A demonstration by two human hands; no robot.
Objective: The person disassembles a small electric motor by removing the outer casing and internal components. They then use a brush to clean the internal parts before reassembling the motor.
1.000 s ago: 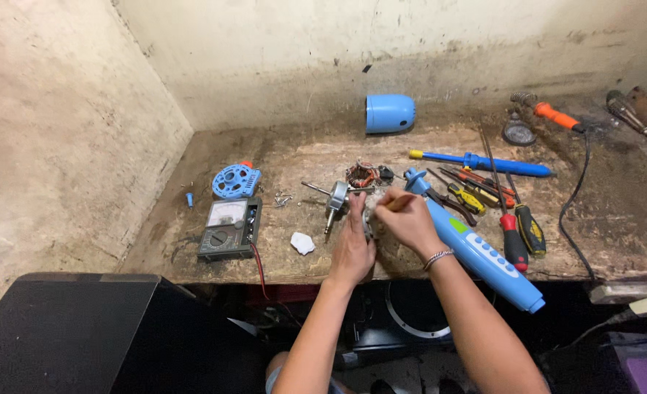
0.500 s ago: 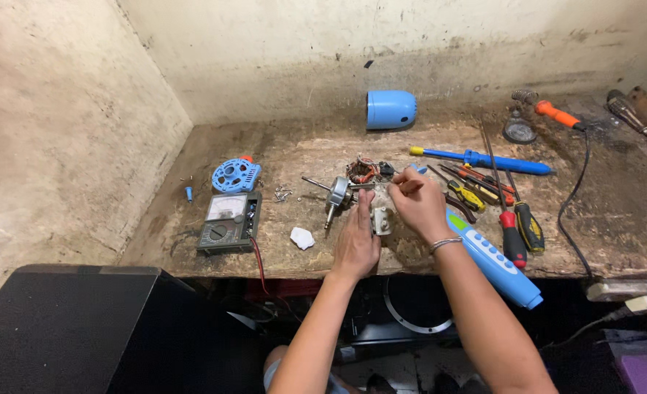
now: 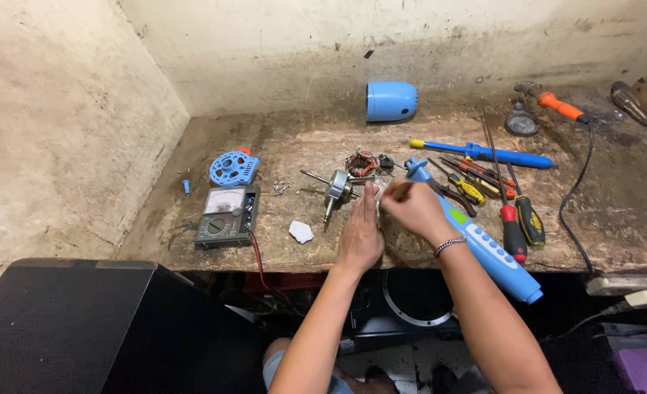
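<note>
Head view shows both hands meeting at the front middle of a worn wooden workbench (image 3: 265,252). Left hand (image 3: 360,233) lies with its back to the camera, fingers stretched forward and close together; what they press on is hidden under the palm. Right hand (image 3: 411,208) is bent over a small pale part (image 3: 379,211), of which only a thin edge shows between the two hands, so I cannot tell its shape, nor if the fingers really pinch it. Just beside the left fingertips lies a motor rotor with shaft (image 3: 334,190), and behind it a copper-wound stator (image 3: 363,162), partly covered. A long blue housing (image 3: 484,252) passes under the right wrist. An analog multimeter (image 3: 225,215) sits to the left, screwdrivers (image 3: 517,219) to the right.
</note>
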